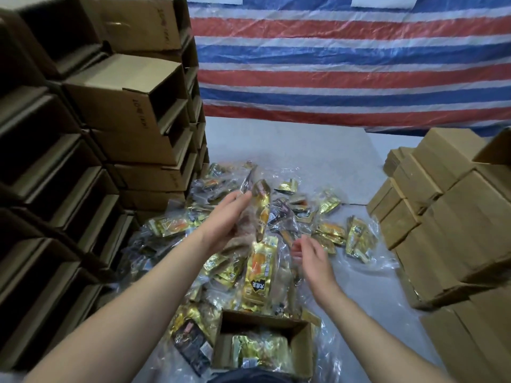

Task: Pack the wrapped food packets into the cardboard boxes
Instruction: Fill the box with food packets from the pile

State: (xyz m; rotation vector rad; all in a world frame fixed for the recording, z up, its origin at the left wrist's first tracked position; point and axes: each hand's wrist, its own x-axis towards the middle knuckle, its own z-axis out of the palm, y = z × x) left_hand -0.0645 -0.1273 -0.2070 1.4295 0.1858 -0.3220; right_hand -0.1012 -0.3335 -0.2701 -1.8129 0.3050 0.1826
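Left hand (225, 217): raised over the heap, fingers around a gold packet (261, 205).
Right hand (312, 255): open, fingers loosely spread, holding nothing.
Packets (258, 275): gold wrappers heaped on clear plastic (black label characters, blurred).
Open box (298, 346): nearest the camera, gold packets inside.
Stacked boxes (124, 100): left, side print unreadable.

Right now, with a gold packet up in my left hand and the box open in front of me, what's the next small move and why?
Probably lower the gold packet in your left hand into the open box nearest you: it already holds packets yet shows room. Your right hand is empty and could pick another from the pile.
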